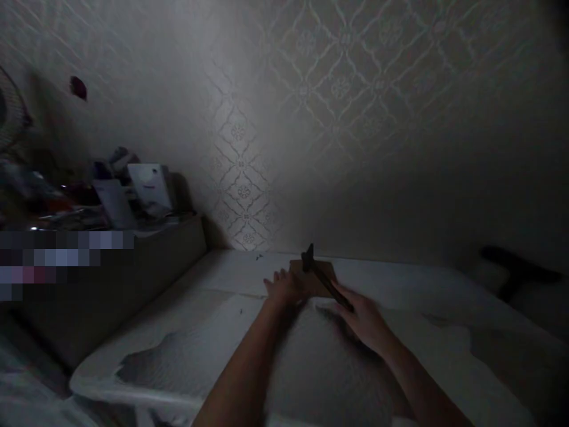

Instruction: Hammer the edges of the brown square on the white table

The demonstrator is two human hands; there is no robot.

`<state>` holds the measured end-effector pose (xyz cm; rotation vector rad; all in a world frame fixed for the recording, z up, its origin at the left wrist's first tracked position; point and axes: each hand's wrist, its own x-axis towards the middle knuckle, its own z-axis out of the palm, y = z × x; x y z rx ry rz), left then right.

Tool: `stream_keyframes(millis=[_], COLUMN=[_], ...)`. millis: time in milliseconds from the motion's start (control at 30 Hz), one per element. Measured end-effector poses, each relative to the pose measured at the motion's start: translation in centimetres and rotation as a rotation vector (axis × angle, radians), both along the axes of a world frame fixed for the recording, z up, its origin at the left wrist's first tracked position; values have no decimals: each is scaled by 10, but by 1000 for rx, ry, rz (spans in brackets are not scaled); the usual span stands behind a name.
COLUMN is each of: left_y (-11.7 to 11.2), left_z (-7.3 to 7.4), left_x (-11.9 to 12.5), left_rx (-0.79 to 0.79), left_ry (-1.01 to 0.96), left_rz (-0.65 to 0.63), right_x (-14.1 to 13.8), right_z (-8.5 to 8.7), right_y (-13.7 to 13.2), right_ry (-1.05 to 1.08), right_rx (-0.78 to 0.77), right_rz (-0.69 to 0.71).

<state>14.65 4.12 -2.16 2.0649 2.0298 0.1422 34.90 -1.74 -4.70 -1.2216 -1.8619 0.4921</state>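
A hammer [329, 286] with a dark head and a long handle is gripped in my right hand [365, 317]. Its head is over a flat brown board [317, 289], which lies on the white table near the wall; I cannot tell whether the two touch. My left hand [284, 287] rests at the board's left side, its visible fingers spread. The dim light hides whether anything small is under that hand. A few tiny dark pieces [259, 257] lie on the table to the left of the board.
The table [213, 270] has a pale, wrinkled cover with grey patches. A patterned wall [338, 148] stands behind it. On the left, a cabinet [164, 261] bears a white box [149, 185] and clutter, with a fan [11, 110] beyond. A dark T-shaped object [518, 270] is at right.
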Motion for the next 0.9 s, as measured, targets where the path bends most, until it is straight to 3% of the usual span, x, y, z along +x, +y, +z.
stream_keyframes(millis=[900], left_y=[-3], left_z=[6], left_x=[1], left_rx=[-32], left_ry=[34], left_rz=[-2], right_x=[-1], right_z=[-1], right_y=[2], right_ry=[129], right_rx=[-14], right_rz=[17])
